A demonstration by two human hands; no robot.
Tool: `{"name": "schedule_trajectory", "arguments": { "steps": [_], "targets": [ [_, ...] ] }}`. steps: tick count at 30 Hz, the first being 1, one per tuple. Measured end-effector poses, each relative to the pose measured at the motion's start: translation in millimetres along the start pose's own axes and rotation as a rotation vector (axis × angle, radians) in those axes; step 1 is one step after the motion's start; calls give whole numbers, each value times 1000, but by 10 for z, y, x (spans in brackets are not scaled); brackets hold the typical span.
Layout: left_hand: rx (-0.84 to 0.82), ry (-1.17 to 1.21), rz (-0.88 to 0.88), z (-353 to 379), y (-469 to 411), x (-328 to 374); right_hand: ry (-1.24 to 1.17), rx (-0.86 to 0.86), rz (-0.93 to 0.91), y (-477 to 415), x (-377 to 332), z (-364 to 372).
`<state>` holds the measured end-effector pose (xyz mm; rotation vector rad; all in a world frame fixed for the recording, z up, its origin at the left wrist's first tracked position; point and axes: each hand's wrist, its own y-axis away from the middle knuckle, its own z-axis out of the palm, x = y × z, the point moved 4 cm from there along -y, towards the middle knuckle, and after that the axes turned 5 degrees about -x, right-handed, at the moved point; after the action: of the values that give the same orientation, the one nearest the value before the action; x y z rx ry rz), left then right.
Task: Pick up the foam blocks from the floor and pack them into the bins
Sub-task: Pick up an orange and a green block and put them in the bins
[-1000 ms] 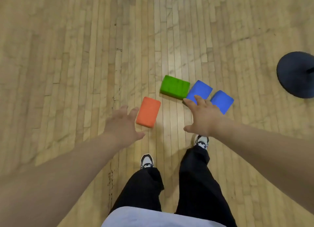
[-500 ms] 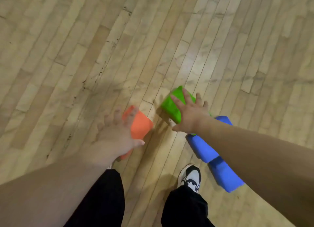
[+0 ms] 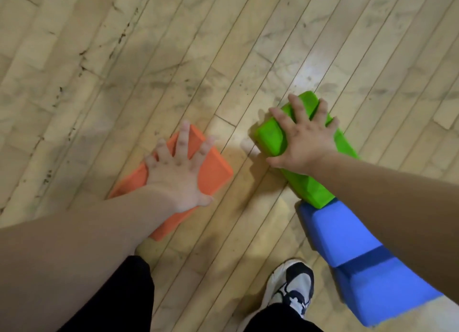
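Left hand [image 3: 176,174] on left block [image 3: 214,175], right hand [image 3: 306,142] on middle block [image 3: 270,137]; two blocks [image 3: 335,234] [image 3: 380,290] lie right

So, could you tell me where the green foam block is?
The green foam block is right of centre in the head view, gripped by the right hand, the orange block to its left and a blue block at its near end.
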<state>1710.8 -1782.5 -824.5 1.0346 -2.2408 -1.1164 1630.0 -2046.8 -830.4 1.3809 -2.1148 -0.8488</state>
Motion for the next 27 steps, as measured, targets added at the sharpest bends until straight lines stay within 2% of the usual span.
{"name": "schedule_trajectory", "arguments": {
  "steps": [7,12,19,27],
  "targets": [
    [-26,-15,-76,-174,201,-64,-16,-33,-24,277,-95,-242],
    [-5,10,-74,-445,916,-338,1,-40,-124,968,-458,-665],
    [43,128,-143,-1200,2817,-1306,115,-68,-359,2211,-1571,-2264],
    [169,427,-422,-1588,5418,-2207,430,67,-713,3834,-3070,-4042]
  ]
}}
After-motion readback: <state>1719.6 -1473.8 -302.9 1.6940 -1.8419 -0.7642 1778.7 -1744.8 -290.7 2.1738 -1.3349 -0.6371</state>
